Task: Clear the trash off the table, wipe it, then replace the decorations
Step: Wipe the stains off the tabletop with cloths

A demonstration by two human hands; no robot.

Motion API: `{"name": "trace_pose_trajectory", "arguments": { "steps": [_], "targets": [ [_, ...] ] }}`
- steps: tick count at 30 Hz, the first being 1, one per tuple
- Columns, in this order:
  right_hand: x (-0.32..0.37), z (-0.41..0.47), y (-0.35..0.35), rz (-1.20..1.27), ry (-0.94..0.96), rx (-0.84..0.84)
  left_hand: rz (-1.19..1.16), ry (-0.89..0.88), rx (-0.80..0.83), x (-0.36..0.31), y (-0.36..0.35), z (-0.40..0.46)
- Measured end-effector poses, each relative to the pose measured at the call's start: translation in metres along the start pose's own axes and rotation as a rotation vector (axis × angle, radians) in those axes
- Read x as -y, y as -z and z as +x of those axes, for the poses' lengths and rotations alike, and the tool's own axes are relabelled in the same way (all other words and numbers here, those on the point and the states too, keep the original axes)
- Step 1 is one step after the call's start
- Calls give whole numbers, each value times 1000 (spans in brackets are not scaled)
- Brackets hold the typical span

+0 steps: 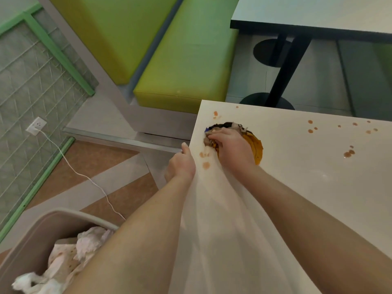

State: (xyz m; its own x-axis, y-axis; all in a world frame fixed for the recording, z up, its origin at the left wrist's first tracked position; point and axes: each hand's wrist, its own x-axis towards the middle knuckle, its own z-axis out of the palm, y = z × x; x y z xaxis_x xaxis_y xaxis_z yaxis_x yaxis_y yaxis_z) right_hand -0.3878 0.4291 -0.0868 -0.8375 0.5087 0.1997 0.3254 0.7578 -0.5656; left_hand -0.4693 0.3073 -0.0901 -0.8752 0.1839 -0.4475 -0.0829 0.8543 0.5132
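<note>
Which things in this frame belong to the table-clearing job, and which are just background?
Part of the job:
- white table with brown stains
- pile of trash, gripped by the right hand
- left hand at the table edge
- bin holding crumpled paper

Just lying about:
- green bench cushions
- second table
- wall socket and white cable

Tabletop (pixel 297 187): white and glossy, showing orange-brown sauce spots (pixel 349 153) scattered along its far side and near its left corner.
Trash (pixel 252 143): a mixed heap of orange, black and grey wrappers lying near the tabletop's left corner, partly hidden under a hand.
</note>
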Motion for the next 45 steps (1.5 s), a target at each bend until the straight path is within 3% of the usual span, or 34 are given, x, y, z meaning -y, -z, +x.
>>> {"name": "trace_pose_trajectory", "arguments": {
  "steps": [2, 5, 10, 16, 21, 28, 34, 41, 45],
  "targets": [
    [-3, 16, 1, 14, -55, 37, 4, -8, 0, 0, -1, -1],
    [3, 11, -3, 3, -88, -41, 9, -11, -2, 0, 0, -2],
    [-7, -39, 9, 126, 51, -28, -3, -18, 12, 2, -2, 2],
    [-12, -10, 12, 220, -207, -55, -104, -6, 19, 6, -7, 9],
    [14, -3, -5, 275, -100, 111, -78, -12, 19, 4, -6, 9],
    [10, -67, -3, 70, 151, 162, -152, -2, 41, 8, -8, 12],
    [10, -32, -7, -76, -94, 76, -270, 118, 176, 3, -6, 17],
    [19, -92, -5, -84, 89, 124, -276, 111, 220, 2, -5, 17],
    [-4, -57, 2, -133, -54, 84, -287, 117, 215, 5, -8, 19]
  ]
}}
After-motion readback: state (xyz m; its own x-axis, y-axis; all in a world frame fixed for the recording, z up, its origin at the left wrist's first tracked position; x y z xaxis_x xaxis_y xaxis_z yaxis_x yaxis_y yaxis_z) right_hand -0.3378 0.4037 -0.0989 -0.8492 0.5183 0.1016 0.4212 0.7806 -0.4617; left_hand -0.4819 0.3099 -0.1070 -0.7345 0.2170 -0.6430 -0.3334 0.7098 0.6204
